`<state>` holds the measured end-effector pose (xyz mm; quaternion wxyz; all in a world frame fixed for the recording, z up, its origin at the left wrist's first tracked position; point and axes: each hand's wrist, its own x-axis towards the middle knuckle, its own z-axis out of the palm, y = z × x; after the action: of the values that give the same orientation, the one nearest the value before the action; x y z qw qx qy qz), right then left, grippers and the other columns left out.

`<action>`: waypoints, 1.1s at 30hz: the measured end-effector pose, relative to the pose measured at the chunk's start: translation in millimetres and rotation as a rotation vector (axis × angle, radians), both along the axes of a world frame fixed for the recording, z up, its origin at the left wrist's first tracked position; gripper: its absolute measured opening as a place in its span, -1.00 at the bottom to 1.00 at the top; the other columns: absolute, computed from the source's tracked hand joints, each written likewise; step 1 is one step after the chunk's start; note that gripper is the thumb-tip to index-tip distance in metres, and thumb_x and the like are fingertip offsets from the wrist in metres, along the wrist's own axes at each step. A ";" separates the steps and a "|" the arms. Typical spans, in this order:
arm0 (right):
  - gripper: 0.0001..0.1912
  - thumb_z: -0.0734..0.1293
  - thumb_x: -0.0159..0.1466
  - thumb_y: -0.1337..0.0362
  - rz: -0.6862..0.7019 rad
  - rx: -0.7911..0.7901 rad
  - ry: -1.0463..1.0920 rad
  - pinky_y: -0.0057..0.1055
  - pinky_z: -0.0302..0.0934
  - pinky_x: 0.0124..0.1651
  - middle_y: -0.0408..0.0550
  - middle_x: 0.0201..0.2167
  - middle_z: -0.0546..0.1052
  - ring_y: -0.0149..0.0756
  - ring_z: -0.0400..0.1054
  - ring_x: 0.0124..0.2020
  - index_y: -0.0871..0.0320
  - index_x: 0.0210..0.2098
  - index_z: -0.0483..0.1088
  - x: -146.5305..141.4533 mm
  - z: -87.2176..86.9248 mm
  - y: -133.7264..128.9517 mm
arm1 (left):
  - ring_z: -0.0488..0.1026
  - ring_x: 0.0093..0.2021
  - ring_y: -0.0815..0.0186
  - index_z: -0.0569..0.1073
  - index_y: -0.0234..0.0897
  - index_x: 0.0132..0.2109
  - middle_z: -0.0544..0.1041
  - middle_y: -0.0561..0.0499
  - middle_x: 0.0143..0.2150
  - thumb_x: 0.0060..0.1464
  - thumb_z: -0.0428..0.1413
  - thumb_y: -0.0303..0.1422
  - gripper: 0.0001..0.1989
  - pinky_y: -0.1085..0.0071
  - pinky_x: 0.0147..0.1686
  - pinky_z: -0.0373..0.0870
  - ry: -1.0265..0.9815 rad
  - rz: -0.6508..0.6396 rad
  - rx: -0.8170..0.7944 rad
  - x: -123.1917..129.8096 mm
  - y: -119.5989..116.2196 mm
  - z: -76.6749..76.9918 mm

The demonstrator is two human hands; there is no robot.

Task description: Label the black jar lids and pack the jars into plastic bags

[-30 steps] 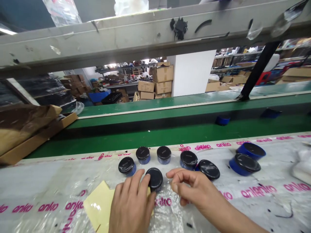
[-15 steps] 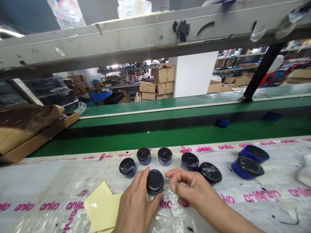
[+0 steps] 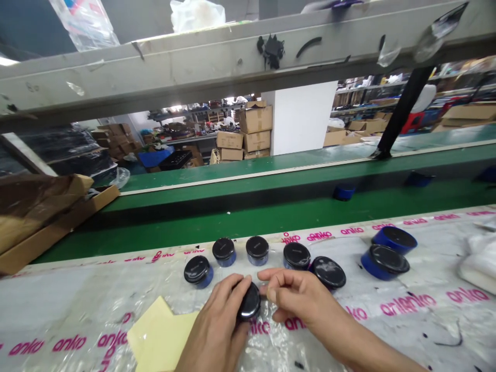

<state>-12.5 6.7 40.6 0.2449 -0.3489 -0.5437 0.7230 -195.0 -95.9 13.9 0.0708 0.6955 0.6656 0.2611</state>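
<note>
My left hand (image 3: 220, 315) is wrapped round the left side of a small round black-topped piece (image 3: 250, 302), its fingers over the edge of the top and its thumb low at the front. The piece is tilted on the plastic-covered bench. At its right side is my right hand (image 3: 296, 294), fingers curled and thumb against the forefinger; whether something small is pinched there I cannot make out. Behind both hands stand several similar blue pieces with glossy black tops, one (image 3: 257, 250) in the middle and another (image 3: 328, 273) just beyond my right hand.
Yellow paper sheets (image 3: 160, 333) lie left of my left hand. Two more blue pieces (image 3: 385, 262) sit at the right, by white wrapping (image 3: 480, 261). Beyond the bench runs a green conveyor belt (image 3: 186, 221) carrying blue parts (image 3: 344, 193). A cardboard tray (image 3: 58, 232) is at far left.
The black-topped piece has tilted, and my left fingers have moved further over its top. My right fingertips have come closer to its side. The camera view has shifted slightly right.
</note>
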 end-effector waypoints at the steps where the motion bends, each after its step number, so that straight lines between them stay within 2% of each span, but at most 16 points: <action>1: -0.80 0.42 0.15 0.18 -0.005 0.000 0.001 -0.45 0.32 -0.28 0.07 0.14 0.45 -0.33 0.45 -0.26 0.18 -0.48 0.43 -0.1 -0.9 -0.3 | 0.50 0.08 0.14 0.24 0.05 0.30 0.43 -0.05 0.18 0.00 0.09 -0.58 -0.26 0.20 0.00 0.54 -0.019 0.029 -0.010 2.4 3.2 2.5; 3: -0.82 0.40 0.14 0.22 -0.021 0.004 0.006 -0.46 0.29 -0.33 0.07 0.10 0.47 -0.37 0.43 -0.32 0.19 -0.50 0.43 -1.2 -4.9 -1.0 | 0.54 -0.15 0.14 0.36 -0.07 0.17 0.48 -0.04 -0.05 -0.04 0.22 -0.43 -0.42 0.20 -0.19 0.56 -0.012 0.117 -0.027 11.2 8.7 4.9; 4: -0.83 0.40 0.13 0.24 -0.028 0.004 0.009 -0.47 0.27 -0.35 0.07 0.08 0.48 -0.40 0.42 -0.35 0.20 -0.51 0.43 -2.0 -7.6 -1.3 | 0.53 -0.20 0.12 0.40 -0.14 0.08 0.48 -0.04 -0.11 -0.07 0.27 -0.36 -0.49 0.16 -0.22 0.55 0.014 0.167 -0.023 16.3 10.5 3.7; 6: -0.85 0.39 0.12 0.27 -0.042 0.005 0.015 -0.48 0.26 -0.35 0.07 0.03 0.49 -0.43 0.40 -0.39 0.21 -0.52 0.43 -3.9 -12.3 -1.9 | 0.50 -0.13 0.01 0.41 -0.22 -0.03 0.49 -0.11 -0.08 -0.17 0.33 -0.29 -0.50 0.03 -0.13 0.51 0.055 0.232 0.023 23.8 11.1 -3.5; 7: -0.85 0.39 0.12 0.28 -0.047 0.000 0.013 -0.48 0.27 -0.35 0.07 0.02 0.50 -0.44 0.39 -0.39 0.21 -0.53 0.43 -4.8 -13.9 -2.1 | 0.48 -0.02 -0.06 0.39 -0.24 0.01 0.48 -0.17 0.01 -0.22 0.34 -0.31 -0.42 -0.04 -0.05 0.49 0.055 0.236 0.048 25.1 10.1 -8.7; 9: -0.85 0.40 0.10 0.27 -0.053 -0.024 0.004 -0.49 0.27 -0.35 0.07 0.03 0.50 -0.46 0.38 -0.42 0.22 -0.53 0.43 -5.9 -14.7 -2.6 | 0.36 0.21 -0.12 0.23 -0.23 0.25 0.36 -0.23 0.27 -0.27 0.30 -0.45 -0.14 -0.07 0.13 0.40 0.014 0.173 0.062 22.0 6.8 -18.8; 11: -0.84 0.40 0.08 0.26 -0.051 -0.056 0.018 -0.49 0.27 -0.35 0.08 0.06 0.48 -0.47 0.38 -0.42 0.22 -0.53 0.42 -6.0 -13.3 -2.6 | 0.27 0.33 0.00 0.01 -0.10 0.39 0.27 -0.14 0.38 -0.23 0.19 -0.58 0.02 -0.03 0.26 0.30 -0.030 0.039 0.027 13.9 4.1 -24.1; 12: -0.84 0.40 0.08 0.25 -0.046 -0.068 0.031 -0.49 0.28 -0.35 0.08 0.08 0.47 -0.47 0.39 -0.42 0.23 -0.53 0.42 -5.7 -12.4 -2.4 | 0.29 0.32 0.06 0.00 -0.03 0.40 0.31 -0.07 0.36 -0.21 0.13 -0.63 0.02 -0.02 0.30 0.27 -0.050 -0.023 0.000 9.8 3.5 -24.2; 14: -0.84 0.40 0.09 0.25 -0.038 -0.072 0.050 -0.47 0.30 -0.31 0.07 0.10 0.46 -0.42 0.43 -0.36 0.22 -0.52 0.43 -4.6 -11.2 -1.8 | 0.38 0.25 0.12 0.15 0.04 0.32 0.43 0.02 0.26 -0.19 0.10 -0.66 -0.09 0.00 0.29 0.27 -0.105 -0.062 -0.034 4.4 4.4 -20.2; 18: -0.87 0.37 0.10 0.27 -0.056 0.021 -0.026 -0.41 0.33 -0.26 0.07 0.04 0.51 -0.23 0.47 -0.19 0.18 -0.53 0.44 -2.3 -12.1 -0.7 | 0.47 0.08 0.07 0.39 -0.08 0.07 0.52 0.00 0.07 -0.25 0.21 -0.63 -0.32 0.08 0.08 0.43 -0.240 0.121 -0.013 10.3 10.7 -9.0; 22: -0.88 0.37 0.08 0.28 -0.054 0.147 -0.100 -0.31 0.34 -0.16 0.07 -0.01 0.56 -0.10 0.46 -0.09 0.16 -0.57 0.47 -3.0 -12.9 -2.5 | 0.45 0.01 0.07 0.40 -0.14 0.00 0.47 -0.03 0.00 -0.27 0.31 -0.58 -0.38 0.10 -0.01 0.42 -0.267 0.214 0.085 24.7 15.7 -8.1; 26: -0.89 0.36 0.07 0.29 -0.052 0.197 -0.124 -0.18 0.25 0.08 0.07 0.01 0.55 -0.01 0.39 0.08 0.13 -0.56 0.49 -4.1 -11.0 -4.8 | 0.45 -0.06 0.09 0.38 -0.13 -0.06 0.44 0.00 -0.07 -0.24 0.36 -0.51 -0.45 0.13 -0.07 0.41 -0.232 0.203 0.142 30.3 16.4 -13.9; 29: -0.89 0.37 0.06 0.29 -0.024 0.191 -0.143 -0.11 0.11 0.21 0.06 0.03 0.54 0.00 0.38 0.10 0.12 -0.58 0.47 -3.7 -8.4 -4.2 | 0.44 0.00 0.08 0.33 -0.09 0.01 0.43 -0.01 -0.02 -0.20 0.37 -0.49 -0.39 0.11 -0.02 0.40 -0.230 0.184 0.169 28.8 14.9 -20.1; 33: -0.91 0.36 0.06 0.28 -0.004 0.204 -0.142 -0.11 0.05 0.25 0.04 0.05 0.53 -0.02 0.38 0.10 0.12 -0.56 0.47 -3.4 -5.8 -2.7 | 0.40 0.10 0.08 0.25 -0.06 0.12 0.41 -0.03 0.08 -0.15 0.35 -0.52 -0.29 0.08 0.07 0.37 -0.237 0.177 0.161 25.9 13.5 -27.4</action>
<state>-15.9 4.0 34.8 0.2415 -0.3735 -0.6297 0.6369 -169.1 -82.4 -13.6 0.0693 0.6021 0.6880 0.3991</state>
